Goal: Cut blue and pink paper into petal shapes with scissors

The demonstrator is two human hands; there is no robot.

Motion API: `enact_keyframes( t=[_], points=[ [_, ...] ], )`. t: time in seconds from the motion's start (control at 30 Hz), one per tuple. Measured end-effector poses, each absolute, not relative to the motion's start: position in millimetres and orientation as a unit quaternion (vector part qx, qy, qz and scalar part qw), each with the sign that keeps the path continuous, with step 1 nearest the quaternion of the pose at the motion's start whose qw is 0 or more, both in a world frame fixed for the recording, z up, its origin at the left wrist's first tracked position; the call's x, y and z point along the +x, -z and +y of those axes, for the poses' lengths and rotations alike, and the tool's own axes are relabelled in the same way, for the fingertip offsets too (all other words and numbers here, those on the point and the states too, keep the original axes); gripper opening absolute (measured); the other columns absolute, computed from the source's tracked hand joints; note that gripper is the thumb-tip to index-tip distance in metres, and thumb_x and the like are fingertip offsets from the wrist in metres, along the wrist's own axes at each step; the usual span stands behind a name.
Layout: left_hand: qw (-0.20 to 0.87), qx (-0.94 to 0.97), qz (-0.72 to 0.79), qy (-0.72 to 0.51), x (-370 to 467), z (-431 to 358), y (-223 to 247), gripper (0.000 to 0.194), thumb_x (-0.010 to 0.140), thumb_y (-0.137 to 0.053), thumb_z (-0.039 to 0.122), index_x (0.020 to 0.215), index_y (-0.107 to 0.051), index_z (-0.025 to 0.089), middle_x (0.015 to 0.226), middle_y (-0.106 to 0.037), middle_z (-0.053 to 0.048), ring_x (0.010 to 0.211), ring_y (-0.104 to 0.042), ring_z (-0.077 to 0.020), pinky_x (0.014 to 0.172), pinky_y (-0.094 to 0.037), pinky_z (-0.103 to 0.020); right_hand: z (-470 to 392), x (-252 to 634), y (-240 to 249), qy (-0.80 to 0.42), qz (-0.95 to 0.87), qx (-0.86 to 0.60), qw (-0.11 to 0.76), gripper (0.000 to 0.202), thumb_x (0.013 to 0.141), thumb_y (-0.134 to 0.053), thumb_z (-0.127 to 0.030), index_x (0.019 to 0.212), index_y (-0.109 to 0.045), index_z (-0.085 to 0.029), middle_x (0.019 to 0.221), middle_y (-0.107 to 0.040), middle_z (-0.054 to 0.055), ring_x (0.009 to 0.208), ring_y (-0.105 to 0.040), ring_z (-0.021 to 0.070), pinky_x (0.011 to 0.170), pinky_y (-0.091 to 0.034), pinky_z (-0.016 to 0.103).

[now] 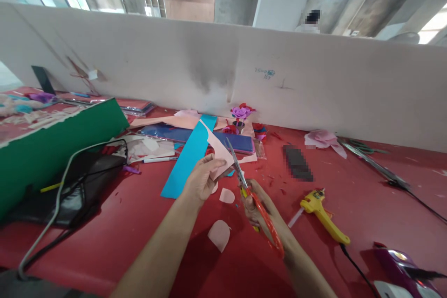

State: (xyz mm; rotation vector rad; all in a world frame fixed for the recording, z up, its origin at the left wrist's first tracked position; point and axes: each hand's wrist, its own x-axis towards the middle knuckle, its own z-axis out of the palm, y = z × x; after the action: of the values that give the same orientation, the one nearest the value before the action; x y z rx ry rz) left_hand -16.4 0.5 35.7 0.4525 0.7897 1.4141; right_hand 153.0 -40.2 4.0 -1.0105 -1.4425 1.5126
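Observation:
Pinched in my left hand [202, 178] is a piece of pink paper [220, 151] with a curved cut edge and a long thin tip. My right hand [256, 202] grips scissors [260, 209] with orange-red handles. Their metal blades are parted and lie against the right side of the pink paper. On the red table below are rounded pink petal shapes, one small petal [227, 195] and a larger petal [220, 235]. A strip of blue paper [190, 158] lies slanted behind my left hand.
A yellow glue gun [323, 214] and a dark pixelated slab [298, 163] lie to the right. Paper flowers [241, 112] stand near the white partition [157, 60]. At left are a green board [66, 144] and a black bag [94, 186]. A purple device [401, 260] sits lower right.

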Motion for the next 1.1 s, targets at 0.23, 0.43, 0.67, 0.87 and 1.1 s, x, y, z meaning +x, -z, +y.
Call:
enact_keyframes(
  t=[0.23, 0.43, 0.67, 0.87, 1.1],
  points=[
    [0.669, 0.197, 0.346, -0.628, -18.7, 1.6, -31.4, 0.020, 0.055, -0.076, 0.010, 0.062, -0.058, 0.016, 0.069, -0.070, 0.000, 0.073, -0.068, -0.0165, 0.078, -0.056, -0.033, -39.7, 155.0, -4.9, -0.595, -0.581, -0.404, 0.380, 0.031, 0.084, -0.058, -0.051, 0.101, -0.052, -0.026, 0.062, -0.037, -0.007, 0.042, -0.023, 0.0053, 0.040, -0.022, 0.020],
    [0.664, 0.179, 0.344, -0.639, -20.4, 3.2, -31.2, 0.021, 0.055, -0.076, 0.008, 0.065, -0.060, 0.016, 0.070, -0.070, 0.000, 0.074, -0.068, -0.0158, 0.077, -0.058, -0.032, -40.5, 155.1, -7.8, -0.576, -0.601, -0.405, 0.379, 0.032, 0.085, -0.056, -0.052, 0.102, -0.051, -0.026, 0.063, -0.039, -0.007, 0.042, -0.023, 0.0054, 0.040, -0.022, 0.021],
    [0.660, 0.162, 0.345, -0.648, -21.9, 6.1, -30.5, 0.023, 0.055, -0.076, 0.007, 0.067, -0.059, 0.016, 0.070, -0.070, 0.000, 0.074, -0.069, -0.0177, 0.079, -0.059, -0.036, -41.5, 155.4, -9.8, -0.557, -0.616, -0.419, 0.369, 0.035, 0.085, -0.053, -0.056, 0.100, -0.050, -0.024, 0.065, -0.039, -0.006, 0.045, -0.027, 0.0059, 0.041, -0.023, 0.020],
    [0.657, 0.168, 0.338, -0.653, -22.0, 4.6, -30.8, 0.020, 0.057, -0.076, 0.007, 0.067, -0.060, 0.015, 0.071, -0.071, -0.001, 0.072, -0.069, -0.0166, 0.078, -0.059, -0.035, -41.4, 153.9, -7.7, -0.560, -0.607, -0.429, 0.367, 0.039, 0.083, -0.055, -0.058, 0.099, -0.048, -0.023, 0.064, -0.039, -0.007, 0.044, -0.026, 0.0051, 0.041, -0.024, 0.019],
    [0.661, 0.162, 0.327, -0.656, -21.4, 3.8, -32.5, 0.020, 0.057, -0.076, 0.006, 0.067, -0.061, 0.015, 0.070, -0.071, 0.000, 0.073, -0.069, -0.0165, 0.079, -0.059, -0.034, -40.9, 151.4, -8.4, -0.536, -0.616, -0.438, 0.377, 0.038, 0.083, -0.056, -0.057, 0.096, -0.051, -0.022, 0.063, -0.041, -0.006, 0.046, -0.030, 0.0061, 0.042, -0.026, 0.020]
  ],
)
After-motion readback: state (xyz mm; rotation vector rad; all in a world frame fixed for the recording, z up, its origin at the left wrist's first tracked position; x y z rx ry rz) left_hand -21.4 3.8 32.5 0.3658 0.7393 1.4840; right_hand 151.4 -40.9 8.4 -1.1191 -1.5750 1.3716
